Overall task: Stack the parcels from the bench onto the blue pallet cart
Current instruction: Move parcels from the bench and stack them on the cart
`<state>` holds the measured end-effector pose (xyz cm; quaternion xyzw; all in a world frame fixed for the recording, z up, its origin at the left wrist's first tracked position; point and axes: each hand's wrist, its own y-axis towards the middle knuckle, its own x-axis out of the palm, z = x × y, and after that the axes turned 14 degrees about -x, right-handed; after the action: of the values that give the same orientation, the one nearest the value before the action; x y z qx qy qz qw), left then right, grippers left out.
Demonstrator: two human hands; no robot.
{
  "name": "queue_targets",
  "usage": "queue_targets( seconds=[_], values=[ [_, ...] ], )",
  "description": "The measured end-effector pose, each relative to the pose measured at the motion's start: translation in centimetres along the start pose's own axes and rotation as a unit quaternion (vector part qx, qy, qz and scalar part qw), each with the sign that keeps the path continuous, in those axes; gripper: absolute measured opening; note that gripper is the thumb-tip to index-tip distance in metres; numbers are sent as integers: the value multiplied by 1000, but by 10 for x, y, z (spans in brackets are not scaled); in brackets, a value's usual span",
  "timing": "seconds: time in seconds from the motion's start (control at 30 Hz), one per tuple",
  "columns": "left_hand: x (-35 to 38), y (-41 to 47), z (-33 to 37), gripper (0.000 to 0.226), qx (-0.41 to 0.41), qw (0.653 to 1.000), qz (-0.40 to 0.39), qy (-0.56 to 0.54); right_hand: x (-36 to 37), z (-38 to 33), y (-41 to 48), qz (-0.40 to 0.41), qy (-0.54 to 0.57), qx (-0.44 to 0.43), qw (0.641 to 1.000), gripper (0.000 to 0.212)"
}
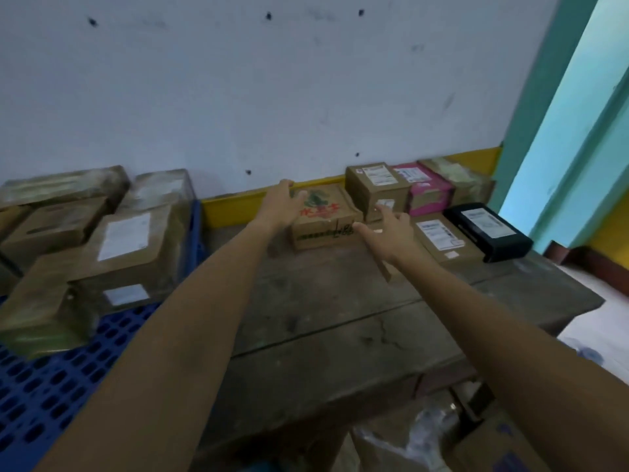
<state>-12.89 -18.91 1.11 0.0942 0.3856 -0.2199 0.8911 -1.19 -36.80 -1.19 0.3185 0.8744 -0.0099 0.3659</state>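
A brown cardboard parcel with red and green print [323,216] lies on the wooden bench [340,318] near the wall. My left hand [284,202] rests on its top left corner, fingers spread. My right hand [388,229] hovers at its right side, fingers apart, thumb near the box's right edge. Neither hand has closed on it. More parcels stand to the right: a taller brown box [376,187], a pink one [427,190], a flat brown one [442,238] and a black one [486,231]. The blue pallet cart [44,386] at left carries several brown parcels [126,253].
A white wall with a yellow base strip [238,206] runs behind the bench. A teal door frame [558,114] stands at the right. Below the bench's front edge lie a plastic-wrapped package [408,441] and a cardboard box [497,444]. White floor [599,328] shows beyond the bench's right end.
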Motion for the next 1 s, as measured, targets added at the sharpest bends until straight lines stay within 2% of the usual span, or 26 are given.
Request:
queue_targets(
  seconds=[0.27, 0.4, 0.63, 1.0],
  values=[
    [94, 96, 50, 57, 9, 998, -45, 30, -37, 91, 80, 37, -37, 76, 996, 70],
    [131, 156, 65, 51, 11, 998, -69, -4, -37, 125, 135, 40, -39, 99, 994, 72],
    [184, 253, 77, 42, 4, 995, -97, 5, -19, 173, 221, 32, -10, 113, 993, 71],
    [233, 353, 69, 62, -49, 988, -146, 21, 13, 214, 289, 74, 57, 117, 989, 74]
  ],
)
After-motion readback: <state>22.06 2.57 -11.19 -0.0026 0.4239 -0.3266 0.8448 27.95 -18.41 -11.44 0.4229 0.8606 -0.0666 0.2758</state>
